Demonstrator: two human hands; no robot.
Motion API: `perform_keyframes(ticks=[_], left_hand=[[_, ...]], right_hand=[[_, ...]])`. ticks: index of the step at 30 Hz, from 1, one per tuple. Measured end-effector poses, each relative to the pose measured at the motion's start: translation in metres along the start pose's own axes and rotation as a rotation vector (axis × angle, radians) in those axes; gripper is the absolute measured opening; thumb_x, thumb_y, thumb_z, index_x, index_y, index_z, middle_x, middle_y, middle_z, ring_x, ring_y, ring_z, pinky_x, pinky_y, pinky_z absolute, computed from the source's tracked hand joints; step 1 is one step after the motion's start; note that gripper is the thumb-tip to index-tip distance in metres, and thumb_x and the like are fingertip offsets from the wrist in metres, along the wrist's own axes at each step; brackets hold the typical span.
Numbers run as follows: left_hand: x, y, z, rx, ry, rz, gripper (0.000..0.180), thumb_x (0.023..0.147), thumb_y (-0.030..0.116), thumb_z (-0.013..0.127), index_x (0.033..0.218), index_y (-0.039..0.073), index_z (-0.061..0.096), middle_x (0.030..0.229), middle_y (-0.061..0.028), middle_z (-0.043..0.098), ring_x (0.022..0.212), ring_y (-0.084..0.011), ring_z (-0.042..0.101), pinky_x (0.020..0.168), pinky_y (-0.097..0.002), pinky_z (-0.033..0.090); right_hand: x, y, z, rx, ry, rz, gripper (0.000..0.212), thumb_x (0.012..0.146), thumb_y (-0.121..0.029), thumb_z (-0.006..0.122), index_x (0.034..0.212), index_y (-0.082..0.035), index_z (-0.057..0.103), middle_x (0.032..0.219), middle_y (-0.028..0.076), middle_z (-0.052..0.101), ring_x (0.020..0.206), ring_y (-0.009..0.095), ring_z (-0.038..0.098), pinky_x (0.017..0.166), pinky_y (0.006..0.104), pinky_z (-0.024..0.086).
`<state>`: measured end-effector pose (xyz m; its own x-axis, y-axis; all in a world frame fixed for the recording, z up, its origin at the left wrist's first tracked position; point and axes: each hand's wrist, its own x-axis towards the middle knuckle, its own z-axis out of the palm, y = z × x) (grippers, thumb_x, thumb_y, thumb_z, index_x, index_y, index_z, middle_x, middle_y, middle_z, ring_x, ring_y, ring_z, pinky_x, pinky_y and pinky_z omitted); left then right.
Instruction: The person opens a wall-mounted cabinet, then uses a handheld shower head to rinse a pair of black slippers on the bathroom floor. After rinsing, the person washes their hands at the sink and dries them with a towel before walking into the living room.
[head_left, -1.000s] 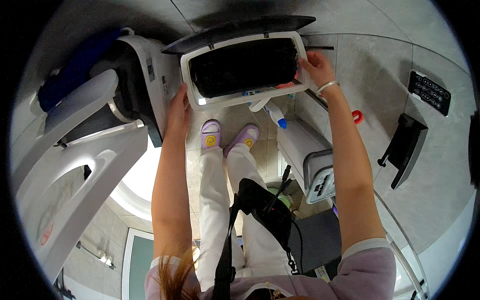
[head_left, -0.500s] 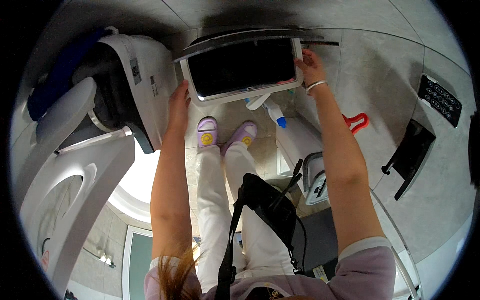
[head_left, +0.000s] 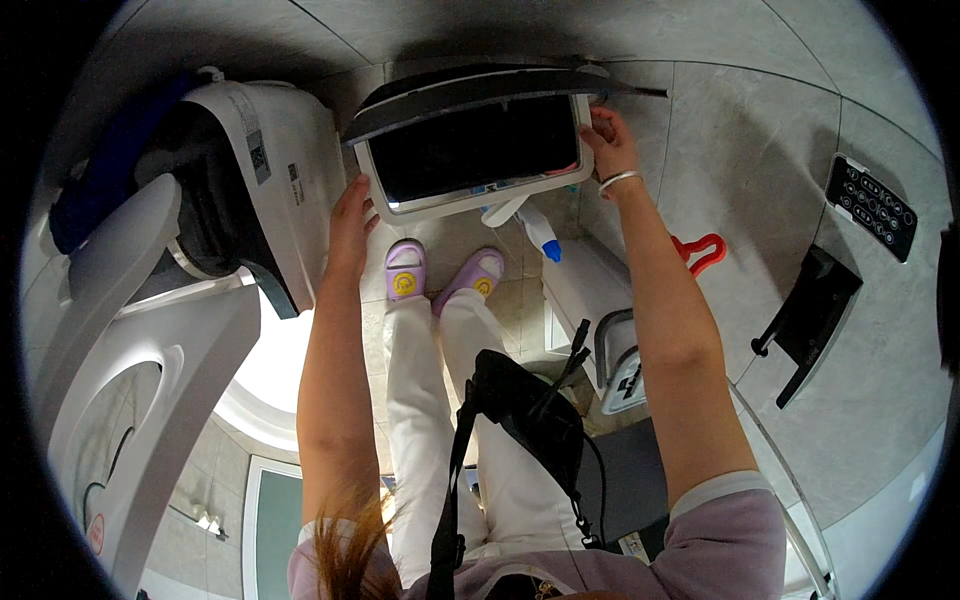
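Note:
In front of me, near the wall, is a white-framed box [head_left: 440, 207] with a dark, glossy rectangular face. A long black flap or ledge [head_left: 470, 98] runs along its far edge. My left hand [head_left: 350, 222] is against the box's left side, fingers curled at its edge. On the opposite side, my right hand [head_left: 610, 150] grips the upper right edge with bent fingers and a bracelet at the wrist. Just below the box, a white bottle with a blue tip [head_left: 541, 235] shows partly. What lies behind the box is hidden.
A white toilet [head_left: 285, 150] with its seat raised [head_left: 215, 330] stands to my left. On the right wall are a black button panel [head_left: 872, 207], a black paper holder [head_left: 815, 310] and a red handle-like loop [head_left: 708, 253]. A black pouch [head_left: 525, 400] hangs before my legs.
Both hands keep their hold on the box. The whole view has shifted slightly, with the right-hand wall items a little further left; the box sits almost as before.

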<state>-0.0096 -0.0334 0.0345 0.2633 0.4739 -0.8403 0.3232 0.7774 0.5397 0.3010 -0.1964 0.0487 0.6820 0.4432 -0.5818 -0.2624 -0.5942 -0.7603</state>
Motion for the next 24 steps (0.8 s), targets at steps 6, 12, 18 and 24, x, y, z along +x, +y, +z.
perform_keyframes(ticks=[6,12,18,24], left_hand=[[-0.008,0.005,0.000,-0.030,-0.003,-0.002,0.067,0.078,0.049,0.053,0.124,0.004,0.036,0.122,-0.0055,0.040,0.107,-0.0204,0.038,0.090,-0.0343,0.030],[-0.003,-0.004,-0.010,0.031,-0.054,0.013,0.068,0.079,0.050,0.050,0.125,0.002,0.035,0.123,-0.0080,0.041,0.111,-0.0212,0.038,0.090,-0.0325,0.031],[-0.002,-0.011,-0.015,0.161,-0.042,0.053,0.071,0.079,0.053,0.048,0.126,0.001,0.034,0.125,-0.0105,0.040,0.113,-0.0220,0.038,0.093,-0.0336,0.029],[-0.001,-0.017,-0.011,0.279,0.048,0.174,0.050,0.085,0.040,0.046,0.111,-0.003,0.050,0.110,-0.0137,0.053,0.102,-0.0190,0.047,0.089,-0.0261,0.032]], right_hand=[[-0.006,-0.005,0.006,-0.248,-0.006,-0.019,0.035,0.077,-0.006,0.059,0.111,-0.007,0.050,0.103,0.008,0.056,0.092,0.018,0.054,0.079,0.0302,0.042],[-0.010,-0.005,0.008,-0.185,0.002,-0.029,0.037,0.076,-0.006,0.060,0.112,-0.006,0.049,0.103,0.008,0.057,0.093,0.018,0.053,0.080,0.0289,0.042],[-0.014,0.000,0.005,-0.141,-0.020,-0.074,0.036,0.078,-0.007,0.059,0.112,-0.006,0.047,0.102,0.007,0.056,0.092,0.017,0.053,0.080,0.0276,0.040],[-0.015,0.025,0.001,-0.135,0.093,-0.098,0.033,0.079,-0.011,0.060,0.109,-0.007,0.047,0.101,0.006,0.055,0.092,0.016,0.051,0.080,0.0256,0.037]])
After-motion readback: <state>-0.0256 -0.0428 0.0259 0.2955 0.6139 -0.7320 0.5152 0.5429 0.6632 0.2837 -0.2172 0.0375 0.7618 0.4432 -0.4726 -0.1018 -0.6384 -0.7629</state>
